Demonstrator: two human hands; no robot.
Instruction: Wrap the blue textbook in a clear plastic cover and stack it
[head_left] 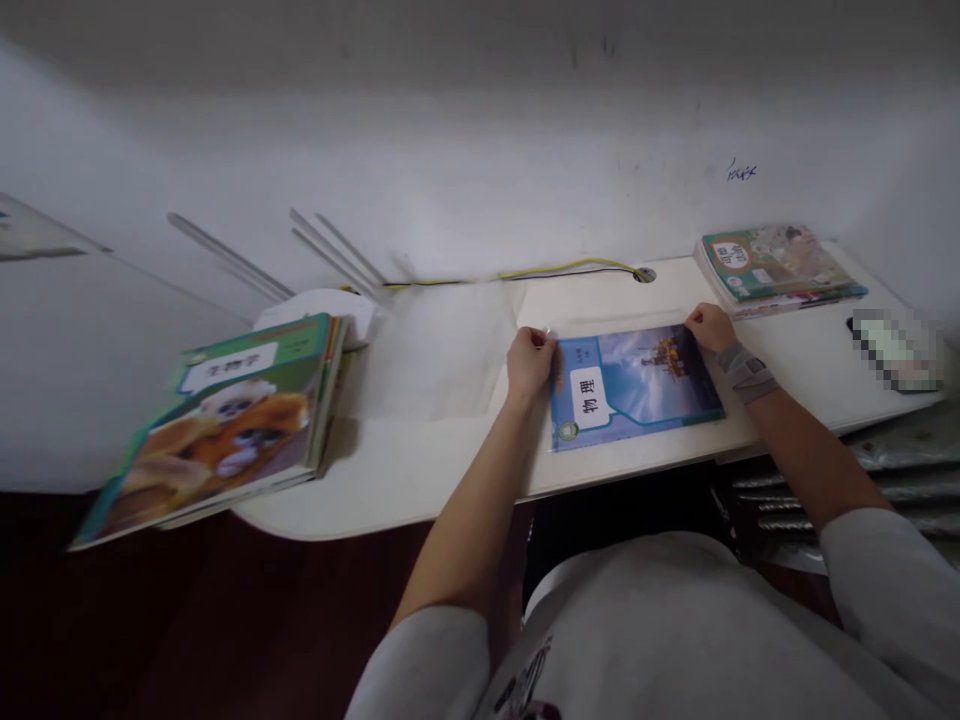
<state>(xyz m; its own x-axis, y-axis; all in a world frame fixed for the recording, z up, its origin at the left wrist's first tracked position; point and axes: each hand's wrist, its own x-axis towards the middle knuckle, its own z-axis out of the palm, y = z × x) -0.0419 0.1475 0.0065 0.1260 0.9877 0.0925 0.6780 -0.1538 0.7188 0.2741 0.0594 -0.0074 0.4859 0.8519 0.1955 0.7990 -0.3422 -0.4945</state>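
Observation:
A blue physics textbook (637,385), with an offshore rig on its cover, lies on the white desk (375,490), its cover text turned sideways. My left hand (530,360) is closed in a pinch at the book's upper left corner, where a small pale glint shows at the fingertips. At the upper right corner, my right hand (709,328) is also closed, its fingertips on the book's edge. A faint clear film seems to run along the far edge of the book; where it ends I cannot make out. A grey band (748,373) circles my right wrist.
Left, a stack of textbooks (225,430) with monkeys on top overhangs the desk edge. Translucent sheets (427,350) lie beside it. Another book stack (787,265) and a phone-like device (896,350) are at right. A yellow cable (562,268) runs along the wall into a hole.

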